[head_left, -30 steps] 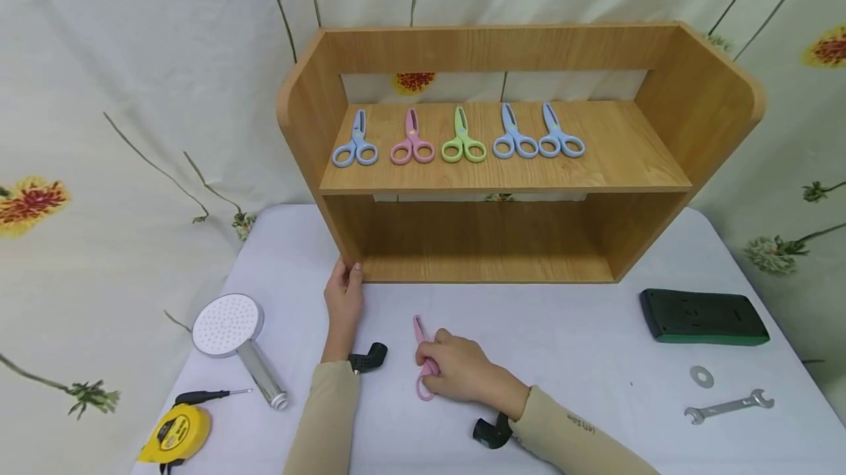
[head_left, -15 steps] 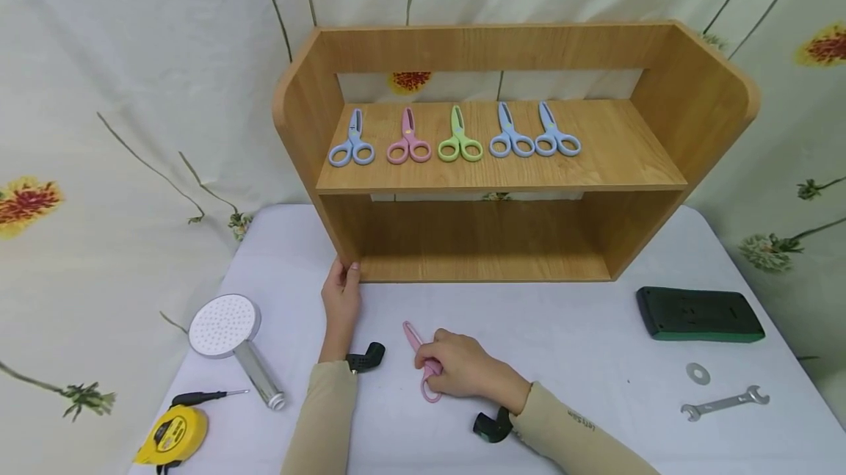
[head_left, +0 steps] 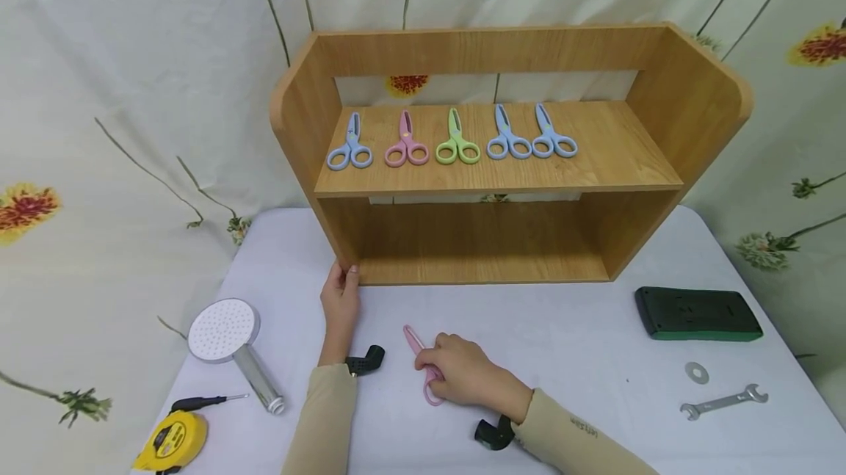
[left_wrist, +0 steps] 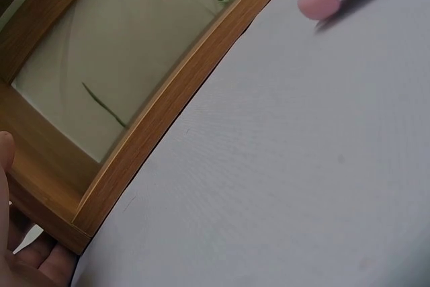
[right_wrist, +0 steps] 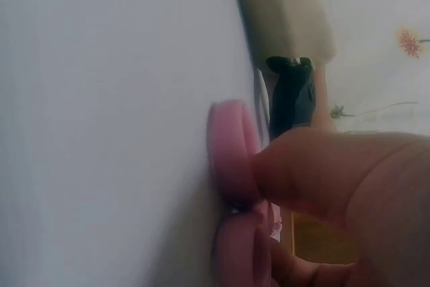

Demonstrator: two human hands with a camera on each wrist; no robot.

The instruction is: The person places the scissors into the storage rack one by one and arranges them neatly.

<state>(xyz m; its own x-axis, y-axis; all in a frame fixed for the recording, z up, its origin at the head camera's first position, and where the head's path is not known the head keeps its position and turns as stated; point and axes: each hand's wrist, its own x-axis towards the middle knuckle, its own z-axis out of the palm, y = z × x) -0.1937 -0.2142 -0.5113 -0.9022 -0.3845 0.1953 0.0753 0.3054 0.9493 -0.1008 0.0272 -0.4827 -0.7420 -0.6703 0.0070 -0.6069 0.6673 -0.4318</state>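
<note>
My right hand [head_left: 465,370] pinches a pair of pink scissors [head_left: 414,339] by the handle loops, close over the white tabletop. The blades point up and to the left, away from me. In the right wrist view a loop of the pink scissors [right_wrist: 230,146] shows by the thumb, with the other fingers partly hidden. My left hand [head_left: 340,304] grips the lower front left corner of a wooden shelf [head_left: 489,273], thumb on the inner side. On its upper board lie blue scissors [head_left: 350,154], pink scissors [head_left: 406,153], green scissors [head_left: 457,150] and two more blue pairs in a row.
At the left lie a shower head [head_left: 223,330], a small screwdriver [head_left: 198,403] and a yellow tape measure [head_left: 173,440]. A black-and-green device [head_left: 698,314], a washer [head_left: 697,372] and a wrench [head_left: 723,402] lie on the right of the table [head_left: 562,343].
The pink scissors in my right hand have swung so that their tips point further left. My left hand stays at the shelf corner. The head view has shifted slightly.
</note>
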